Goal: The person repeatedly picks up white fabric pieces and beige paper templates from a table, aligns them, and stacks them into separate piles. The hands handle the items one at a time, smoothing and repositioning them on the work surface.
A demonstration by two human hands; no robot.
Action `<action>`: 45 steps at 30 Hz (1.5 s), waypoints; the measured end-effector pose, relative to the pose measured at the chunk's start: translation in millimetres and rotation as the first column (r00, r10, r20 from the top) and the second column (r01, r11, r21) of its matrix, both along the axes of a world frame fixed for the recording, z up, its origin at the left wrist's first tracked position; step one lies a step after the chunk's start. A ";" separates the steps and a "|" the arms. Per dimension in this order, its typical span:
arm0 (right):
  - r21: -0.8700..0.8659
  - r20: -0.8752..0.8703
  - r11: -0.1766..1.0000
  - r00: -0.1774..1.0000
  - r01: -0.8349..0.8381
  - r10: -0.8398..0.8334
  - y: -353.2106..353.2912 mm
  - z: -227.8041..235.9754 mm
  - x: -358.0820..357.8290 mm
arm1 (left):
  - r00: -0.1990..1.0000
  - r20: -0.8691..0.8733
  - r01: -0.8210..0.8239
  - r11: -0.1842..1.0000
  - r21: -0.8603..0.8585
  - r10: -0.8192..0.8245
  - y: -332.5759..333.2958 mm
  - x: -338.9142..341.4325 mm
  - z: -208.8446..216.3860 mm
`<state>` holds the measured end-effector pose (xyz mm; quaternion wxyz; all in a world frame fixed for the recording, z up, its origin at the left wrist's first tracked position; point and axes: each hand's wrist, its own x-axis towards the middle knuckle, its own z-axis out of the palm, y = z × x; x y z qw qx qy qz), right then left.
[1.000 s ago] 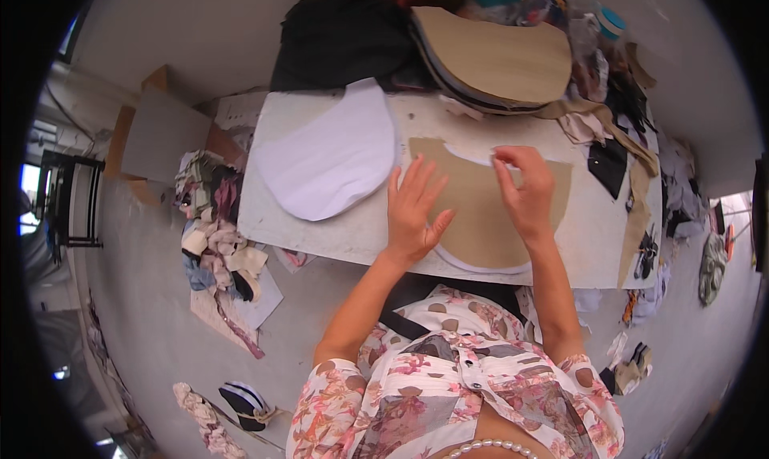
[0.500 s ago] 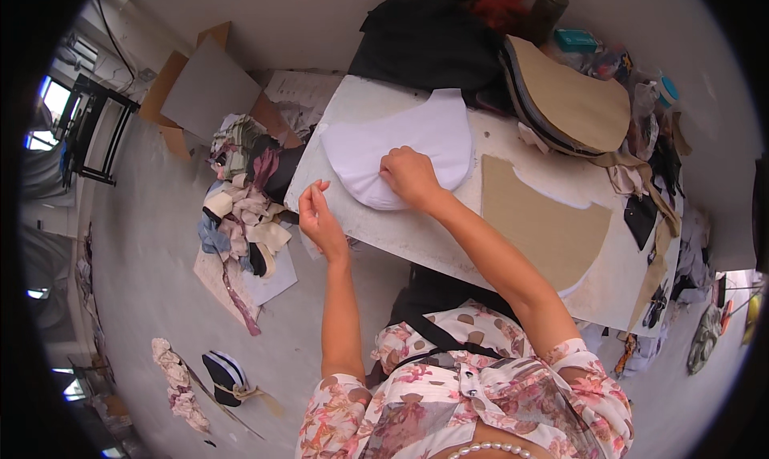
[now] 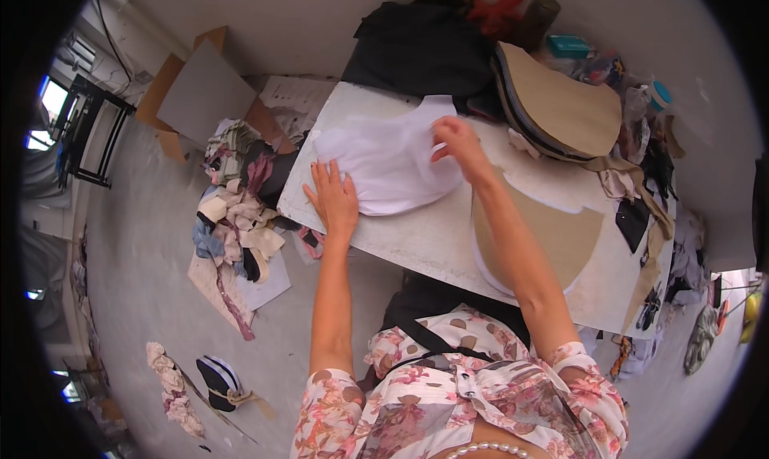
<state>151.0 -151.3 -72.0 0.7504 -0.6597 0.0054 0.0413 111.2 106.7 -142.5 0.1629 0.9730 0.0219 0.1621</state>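
Observation:
A white fabric piece (image 3: 392,159) with a rounded outline lies rumpled on the white table and is smeared by motion. Its narrow tab points toward the far edge. My left hand (image 3: 334,203) is open, fingers spread, pressing down at the fabric's near left edge. Over the right part of the piece, my right hand (image 3: 460,146) has its fingers curled, with a bit of white cloth showing between them. Under and beside my right forearm lies a beige curved piece (image 3: 553,235) with a pale edge.
At the table's back right stands a stack of beige-topped panels (image 3: 565,98). Black fabric (image 3: 424,50) is heaped at the back. Straps and scraps hang along the right side of the table (image 3: 384,239). Fabric scraps (image 3: 232,219) and a cardboard box (image 3: 168,142) sit to the left.
My left hand has moved from the air down onto the fabric's left edge. My right hand has shifted right and farther away. The fabric is more rumpled; the beige piece's left edge now looks curved.

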 end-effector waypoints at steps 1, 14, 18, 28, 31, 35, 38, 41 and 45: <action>0.120 0.013 0.992 0.999 0.043 -0.045 -22.5 8.0 1.3 | 1.000 0.017 0.001 1.000 -0.007 -0.001 -0.9 1.3 -0.4; -0.389 0.384 0.921 0.908 -0.006 0.169 -111.8 112.0 -116.5 | 0.928 0.047 0.196 0.377 -0.905 -0.370 -55.7 -56.2 63.8; -0.792 0.531 0.582 0.675 0.181 0.513 -62.0 97.0 -144.7 | 0.679 0.121 -0.115 -0.267 -0.957 -0.724 -77.4 -81.4 91.1; -0.930 0.342 0.348 0.621 0.117 0.705 -17.2 31.6 -170.3 | 0.818 -0.079 -0.015 0.117 -0.993 -0.570 -77.2 -108.3 114.0; -0.886 0.421 0.450 0.607 0.115 0.674 -13.9 41.8 -169.2 | 0.902 -0.096 0.040 0.303 -0.952 -0.421 -66.5 -101.1 87.9; -0.696 0.582 0.715 0.633 0.065 0.510 -34.3 64.5 -127.8 | 0.854 0.079 0.394 0.539 -0.745 -0.514 -76.4 -116.8 121.4; -0.845 0.397 0.535 0.674 0.004 0.623 -59.8 48.0 -115.9 | 0.745 0.209 0.633 0.572 -0.522 -0.633 -71.3 -123.8 135.8; -0.953 0.225 0.300 0.745 0.035 0.628 -101.1 57.1 -141.6 | 0.829 0.176 0.462 0.474 -0.749 -0.531 -58.9 -133.5 144.2; -0.706 0.289 0.704 0.879 -0.072 0.379 -160.7 80.7 -208.2 | 0.874 0.124 0.229 0.172 -0.958 -0.470 -56.6 -130.8 145.1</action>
